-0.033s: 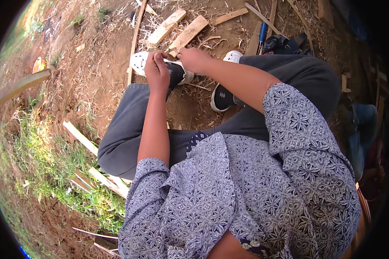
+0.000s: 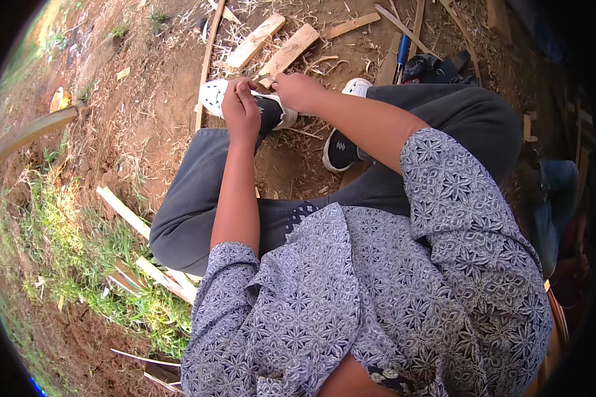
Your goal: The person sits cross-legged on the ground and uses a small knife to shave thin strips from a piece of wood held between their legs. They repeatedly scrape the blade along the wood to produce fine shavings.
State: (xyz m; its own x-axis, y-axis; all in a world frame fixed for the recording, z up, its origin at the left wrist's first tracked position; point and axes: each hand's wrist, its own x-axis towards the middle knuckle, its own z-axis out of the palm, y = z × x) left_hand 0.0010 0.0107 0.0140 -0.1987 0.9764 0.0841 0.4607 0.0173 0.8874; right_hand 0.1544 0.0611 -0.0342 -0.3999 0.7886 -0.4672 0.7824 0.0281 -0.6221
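Observation:
My left hand (image 2: pixel 240 109) is closed, fingers curled, above the white-and-black shoe (image 2: pixel 213 97) on one of my feet. Just right of it, my right hand (image 2: pixel 299 91) is closed too, its fingertips pinched. A small, thin, dark sliver shows between the two hands; its kind is too small to make out, and my fingers hide most of it. Beyond the hands lie two flat pale wooden pieces, a nearer block (image 2: pixel 290 51) and a farther block (image 2: pixel 255 41). My other shoe (image 2: pixel 341 149) rests on the ground right of the hands.
A long wooden strip (image 2: pixel 208 63) lies left of the blocks. A blue-handled tool (image 2: pixel 402 50) and a dark bag-like bundle (image 2: pixel 434 68) are at the far right. Shavings cover the soil. A curved pole (image 2: pixel 30 137) juts in from the left; split strips (image 2: pixel 165 278) lie on grass.

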